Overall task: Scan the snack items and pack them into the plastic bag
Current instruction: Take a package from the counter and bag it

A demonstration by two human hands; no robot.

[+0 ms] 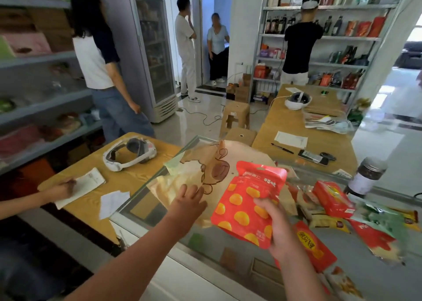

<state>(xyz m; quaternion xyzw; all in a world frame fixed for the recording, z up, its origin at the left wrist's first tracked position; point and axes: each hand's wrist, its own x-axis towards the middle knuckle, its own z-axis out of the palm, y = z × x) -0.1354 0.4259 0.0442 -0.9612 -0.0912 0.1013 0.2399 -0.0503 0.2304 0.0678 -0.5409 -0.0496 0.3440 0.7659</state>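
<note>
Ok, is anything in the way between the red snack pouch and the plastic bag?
Nothing visible. The right hand holds the red pouch up directly beside the plastic bag, overlapping its right side, with the left hand at the bag's near edge. Whether the bag's mouth is open cannot be told.
</note>
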